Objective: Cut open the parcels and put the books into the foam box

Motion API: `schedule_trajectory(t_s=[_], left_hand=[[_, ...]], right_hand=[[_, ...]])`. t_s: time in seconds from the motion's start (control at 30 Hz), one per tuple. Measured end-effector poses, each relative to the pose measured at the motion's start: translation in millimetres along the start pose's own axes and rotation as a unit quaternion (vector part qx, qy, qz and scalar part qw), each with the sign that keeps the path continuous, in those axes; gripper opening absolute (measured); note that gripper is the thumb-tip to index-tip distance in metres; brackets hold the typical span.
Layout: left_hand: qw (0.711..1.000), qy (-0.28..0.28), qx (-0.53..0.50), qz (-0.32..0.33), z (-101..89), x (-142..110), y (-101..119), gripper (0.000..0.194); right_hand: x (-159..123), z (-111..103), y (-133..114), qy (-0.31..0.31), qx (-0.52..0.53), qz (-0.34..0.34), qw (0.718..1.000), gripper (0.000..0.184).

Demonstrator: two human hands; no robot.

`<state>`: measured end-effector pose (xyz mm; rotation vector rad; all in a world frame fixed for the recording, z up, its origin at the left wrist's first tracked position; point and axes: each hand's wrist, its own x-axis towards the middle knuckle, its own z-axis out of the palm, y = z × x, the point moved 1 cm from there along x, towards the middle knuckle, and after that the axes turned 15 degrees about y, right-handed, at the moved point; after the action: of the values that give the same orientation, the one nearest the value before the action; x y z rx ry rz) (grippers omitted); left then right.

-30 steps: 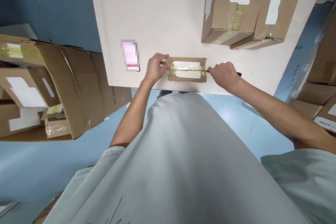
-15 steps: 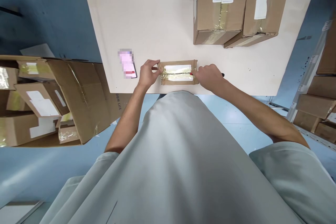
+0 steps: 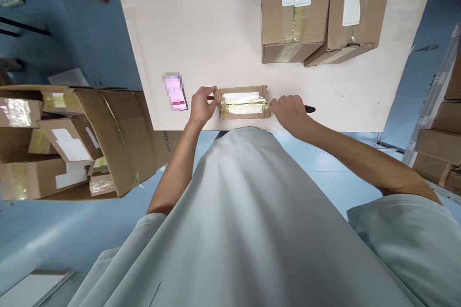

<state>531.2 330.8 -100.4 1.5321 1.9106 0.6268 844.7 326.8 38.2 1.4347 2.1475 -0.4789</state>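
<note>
A small flat cardboard box [image 3: 240,116], bound with clear yellowish tape and bearing white labels, lies near the front edge of the table. At its left end, my left hand [image 3: 202,105] pinches the corner between fingers and thumb. My right hand [image 3: 290,112] is wrapped round a slim box cutter [image 3: 310,109] just off the box's right end. The black end of the cutter sticks out on the right of the fist, and a bit of red shows at the fingertips by the box. Its blade cannot be made out.
Left of the box lies a phone [image 3: 175,93] with a blurred screen. Two large taped cartons [image 3: 295,29] stand at the back right of the white table [image 3: 201,33]. A big open carton [image 3: 108,129] holding smaller boxes is on the left; shelved boxes [image 3: 437,144] are at right.
My right hand has slid rightwards off the box's end, and more of the cutter's black end shows. My left hand keeps its grip. The whole view has shifted slightly.
</note>
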Motion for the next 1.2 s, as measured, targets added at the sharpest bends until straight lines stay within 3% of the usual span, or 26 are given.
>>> schedule_trajectory(t_s=[0.2,0.37,0.5,0.63,0.73,0.87,1.03,1.2], left_hand=[[1.000,0.005,0.023,0.010,1.3,2,-1,0.045],[0.998,0.019,0.061,0.013,-0.7,-5,3,0.051],[0.992,0.036,0.074,0.098,6.9,-18,44,0.059],[0.970,-0.073,0.068,0.221,39.6,-30,97,0.050],[0.949,-0.130,0.078,0.278,66.2,-33,114,0.046],[0.936,-0.128,0.110,0.310,82.5,-30,104,0.043],[0.936,-0.097,0.093,0.324,85.3,-29,88,0.046],[0.944,-0.106,0.070,0.305,90.3,-33,80,0.052]], right_hand=[[4,13,10,0.041,0.018,-0.051,0.998,0.048],[-28,20,36,0.082,0.070,0.023,0.994,0.050],[-46,36,30,0.106,0.168,0.106,0.974,0.053],[-44,53,0,0.086,0.242,0.161,0.953,0.055],[-39,56,-19,0.076,0.271,0.186,0.941,0.056],[-32,54,-31,0.067,0.286,0.215,0.931,0.055],[-22,51,-35,0.076,0.285,0.232,0.927,0.056],[-6,47,-34,0.088,0.282,0.231,0.927,0.050]])
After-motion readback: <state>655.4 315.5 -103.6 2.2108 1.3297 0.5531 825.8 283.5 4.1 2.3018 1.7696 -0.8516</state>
